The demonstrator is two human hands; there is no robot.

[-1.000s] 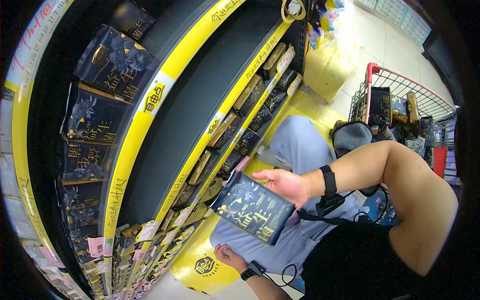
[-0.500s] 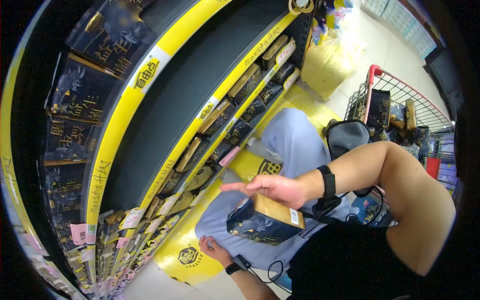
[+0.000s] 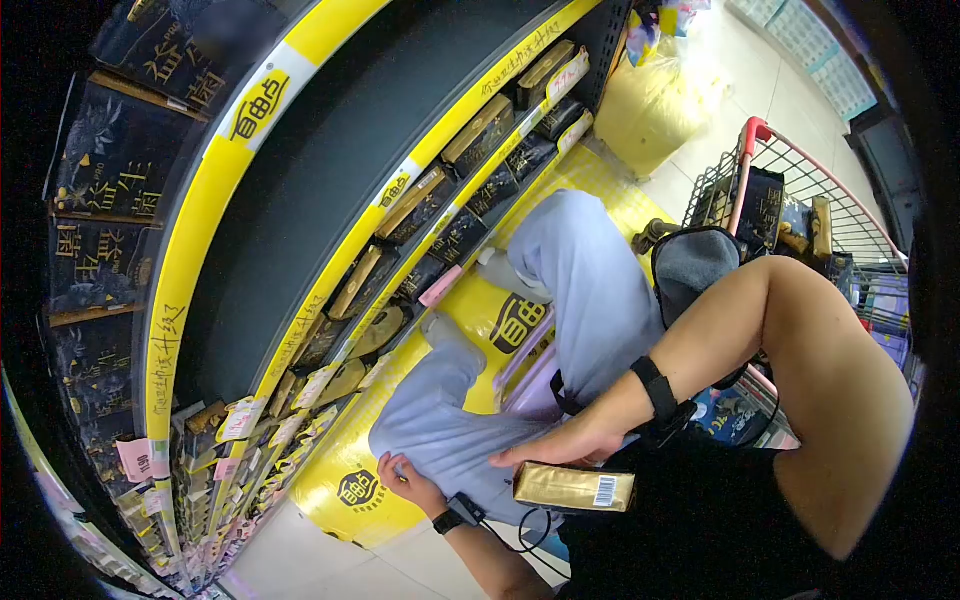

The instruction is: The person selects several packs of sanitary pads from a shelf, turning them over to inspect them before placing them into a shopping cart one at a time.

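My right hand (image 3: pixel 565 445) grips a pack of sanitary pads (image 3: pixel 572 487) over my lap. The pack's gold side and barcode face up; some of my fingers are hidden behind it. My left hand (image 3: pixel 408 486) rests by my left knee, its fingers loosely bent and apart with nothing in them. Ahead of me, similar dark packs (image 3: pixel 455 235) with gold sides stand in rows on the lower shelf. More dark packs (image 3: pixel 105 150) with gold writing fill the shelf at far left.
A wire shopping cart (image 3: pixel 745 165) holding dark packs stands at my right. Yellow printed sheeting (image 3: pixel 335 480) covers the floor along the shelf. A yellow bag (image 3: pixel 650 115) sits at the shelf's far end. Price tags (image 3: pixel 140 460) stick out from the shelf edges. I sit on a lilac stool (image 3: pixel 535 385).
My right hand has drawn the pack down and closer to my body, turning it so its gold side faces up. The view has shifted slightly. My left hand stays by the knee.
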